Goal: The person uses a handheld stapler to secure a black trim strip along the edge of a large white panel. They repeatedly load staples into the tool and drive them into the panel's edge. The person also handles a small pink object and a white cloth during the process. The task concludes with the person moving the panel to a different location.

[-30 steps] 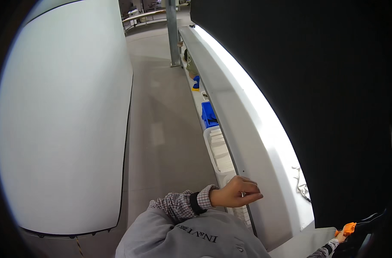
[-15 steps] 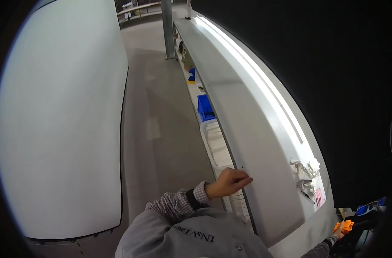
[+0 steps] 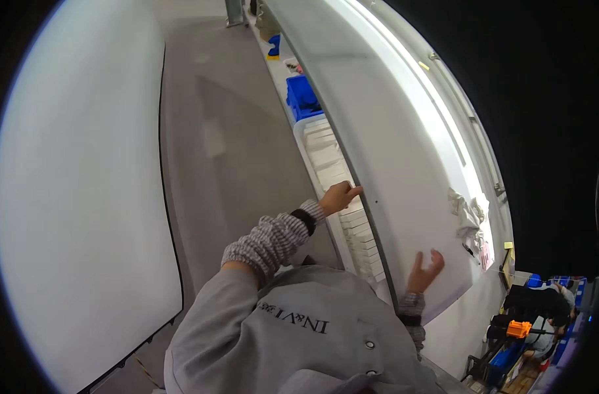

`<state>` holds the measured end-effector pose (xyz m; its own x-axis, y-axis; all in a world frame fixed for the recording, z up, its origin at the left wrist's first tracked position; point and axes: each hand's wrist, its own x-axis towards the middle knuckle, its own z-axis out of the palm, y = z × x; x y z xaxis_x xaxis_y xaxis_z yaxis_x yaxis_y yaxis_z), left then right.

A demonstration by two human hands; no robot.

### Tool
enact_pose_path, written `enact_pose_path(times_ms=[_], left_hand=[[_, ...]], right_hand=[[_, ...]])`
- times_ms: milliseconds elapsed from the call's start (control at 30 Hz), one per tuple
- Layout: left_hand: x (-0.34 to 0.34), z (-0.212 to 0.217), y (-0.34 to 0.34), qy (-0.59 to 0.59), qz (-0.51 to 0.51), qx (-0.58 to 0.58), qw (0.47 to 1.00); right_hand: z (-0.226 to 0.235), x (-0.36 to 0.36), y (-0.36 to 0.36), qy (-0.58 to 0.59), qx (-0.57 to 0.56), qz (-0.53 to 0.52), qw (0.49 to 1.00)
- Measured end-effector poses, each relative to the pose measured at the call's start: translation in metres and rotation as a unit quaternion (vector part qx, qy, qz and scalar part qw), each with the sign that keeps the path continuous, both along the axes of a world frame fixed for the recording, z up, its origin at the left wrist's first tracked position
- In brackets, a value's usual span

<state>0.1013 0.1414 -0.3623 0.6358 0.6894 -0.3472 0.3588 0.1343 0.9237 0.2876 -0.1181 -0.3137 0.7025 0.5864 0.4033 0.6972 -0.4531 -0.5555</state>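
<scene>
My left hand is at the front edge of the long pale table, its fingers curled together and fingertips by the edge. Nothing shows in it. Beneath it, on the lower shelf, stands a white tub filled with rows of white packs. Over the near part of the tabletop, my right hand is open with fingers spread, holding nothing. Beyond it on the table lie a crumpled whitish cloth or paper, a black pen and a pink card.
A blue bin and a blue-and-yellow item sit farther along the shelf. A large white panel stands left, across the grey floor. At right are an orange object and a person among blue bins.
My right hand has left the orange object at the lower right and come over the table. My left hand has shifted slightly back to the table edge. My view has tilted.
</scene>
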Motion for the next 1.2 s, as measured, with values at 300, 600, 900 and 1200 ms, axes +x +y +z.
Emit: enact_pose_path(times_ms=[300,600,900,1200], left_hand=[[0.023,-0.006,0.005,-0.084,-0.051,-0.038,0.994],[0.023,-0.003,0.014,-0.048,-0.137,0.003,0.989],[-0.042,-0.034,0.119,-0.047,-0.235,-0.08,0.968],[-0.121,-0.074,0.32,-0.004,-0.017,0.01,1.0]], right_hand=[[-0.008,-0.086,0.049,-0.213,-0.236,0.069,0.946],[-0.009,-0.083,0.05,-0.24,-0.261,0.068,0.933],[-0.003,-0.09,0.086,-0.16,-0.209,0.1,0.96],[-0.045,-0.196,0.457,0.167,-0.063,0.371,0.911]])
